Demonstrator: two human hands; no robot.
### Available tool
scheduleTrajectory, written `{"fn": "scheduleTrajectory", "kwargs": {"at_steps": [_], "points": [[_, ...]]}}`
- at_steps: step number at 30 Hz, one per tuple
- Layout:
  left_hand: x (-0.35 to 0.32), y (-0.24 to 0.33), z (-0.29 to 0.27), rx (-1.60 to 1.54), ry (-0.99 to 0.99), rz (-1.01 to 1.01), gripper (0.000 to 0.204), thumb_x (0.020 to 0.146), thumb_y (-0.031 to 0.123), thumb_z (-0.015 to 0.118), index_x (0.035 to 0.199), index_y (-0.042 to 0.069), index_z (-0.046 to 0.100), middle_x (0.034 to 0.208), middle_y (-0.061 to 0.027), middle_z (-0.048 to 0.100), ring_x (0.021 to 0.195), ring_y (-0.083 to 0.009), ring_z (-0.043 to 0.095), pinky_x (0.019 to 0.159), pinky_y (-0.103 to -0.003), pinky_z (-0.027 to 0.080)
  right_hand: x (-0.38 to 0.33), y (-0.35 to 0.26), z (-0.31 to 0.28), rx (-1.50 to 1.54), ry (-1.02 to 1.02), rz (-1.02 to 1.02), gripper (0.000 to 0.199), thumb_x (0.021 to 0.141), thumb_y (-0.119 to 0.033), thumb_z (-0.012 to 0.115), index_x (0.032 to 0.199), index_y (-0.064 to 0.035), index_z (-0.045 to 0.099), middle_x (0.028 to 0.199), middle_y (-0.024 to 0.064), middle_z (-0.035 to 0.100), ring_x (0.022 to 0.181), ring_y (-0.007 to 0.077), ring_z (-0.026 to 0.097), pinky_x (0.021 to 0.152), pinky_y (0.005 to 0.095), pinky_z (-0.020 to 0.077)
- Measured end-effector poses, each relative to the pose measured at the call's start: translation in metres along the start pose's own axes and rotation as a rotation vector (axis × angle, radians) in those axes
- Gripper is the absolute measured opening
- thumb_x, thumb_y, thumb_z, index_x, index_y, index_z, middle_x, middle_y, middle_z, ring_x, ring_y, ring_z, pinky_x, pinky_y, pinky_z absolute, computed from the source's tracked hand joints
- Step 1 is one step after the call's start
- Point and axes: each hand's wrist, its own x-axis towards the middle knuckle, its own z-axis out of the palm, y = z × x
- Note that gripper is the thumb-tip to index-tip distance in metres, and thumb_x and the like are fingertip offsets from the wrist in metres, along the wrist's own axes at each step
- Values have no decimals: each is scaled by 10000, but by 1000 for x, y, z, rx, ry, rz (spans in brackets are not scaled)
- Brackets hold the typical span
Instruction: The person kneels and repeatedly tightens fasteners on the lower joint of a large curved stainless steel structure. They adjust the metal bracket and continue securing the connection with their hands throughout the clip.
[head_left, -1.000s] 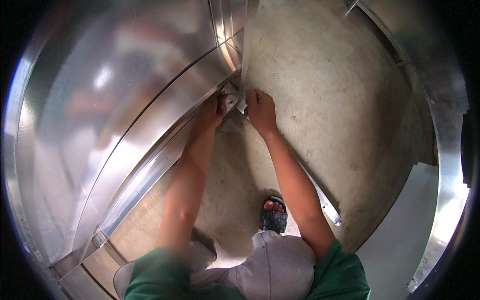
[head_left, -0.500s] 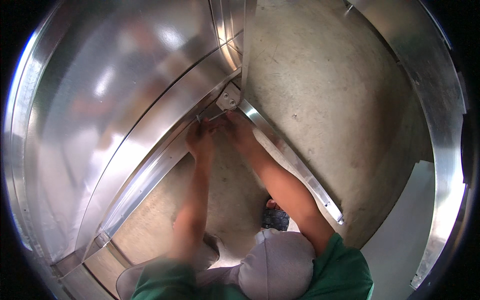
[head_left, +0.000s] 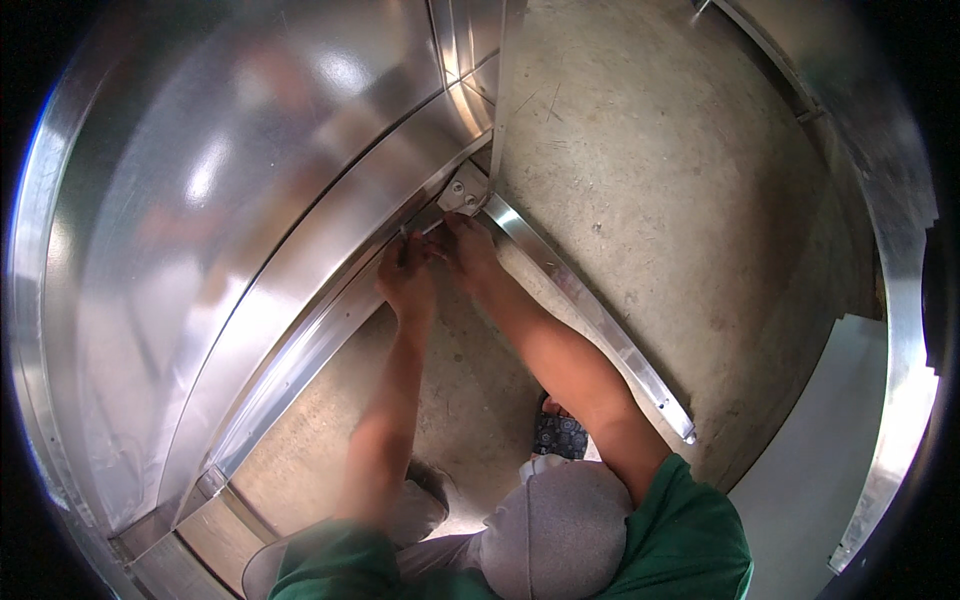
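Just on the near side of the metal plate (head_left: 463,188), the left hand (head_left: 405,272) pinched a thin rod (head_left: 433,227). The right hand's (head_left: 468,245) fingers curled by its other end, grip hidden. Fitting small parts seemed underway, calling for steady fingers.

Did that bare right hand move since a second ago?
Yes: the bare right hand went from right of the silver metal corner plate to below it, moving left and down.
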Motion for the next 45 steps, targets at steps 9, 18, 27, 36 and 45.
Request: {"fn": "scheduleTrajectory", "kwargs": {"at_steps": [9,18,27,36,45], "points": [[23,15,-12,211,-127,96,305,1012,264,579,893,23,722,737,-96,717,665,-166,690,655,-351,520,5,9,1,46,10,-78,226,1059,-172,474,1143,21,555,932,149,671,811,283,671,762,393,547],[41,49,-16,340,-333,-52,313,1015,267,556,1050,-5,706,760,-122,706,668,-197,695,661,-380,535,-13,11,-3,-947,410,-584,294,974,-201,626,1171,12,578,1095,175,637,980,319,638,863,427,517],[49,47,-8,403,-308,172,382,1011,337,551,1154,8,682,1112,-219,701,1035,-376,664,901,-438,491,-5,-6,-1,-1505,-38,-1257,391,844,-113,710,1219,-57,613,1220,161,604,1166,372,566,946,488,485],[47,34,-34,701,-334,726,314,937,179,665,1244,113,666,1178,-187,663,1072,-393,649,907,-474,518,23,-24,-7,-1359,-357,-1071,138,892,-116,675,1024,-75,680,942,169,653,969,363,616,828,478,481],[83,25,-52,480,-738,808,404,902,50,697,1293,114,618,1362,-147,581,1149,-314,656,938,-393,582,20,-32,-11,-1473,-496,-1041,152,947,-161,642,1079,-87,654,1061,154,628,1037,372,580,905,483,466]]}}
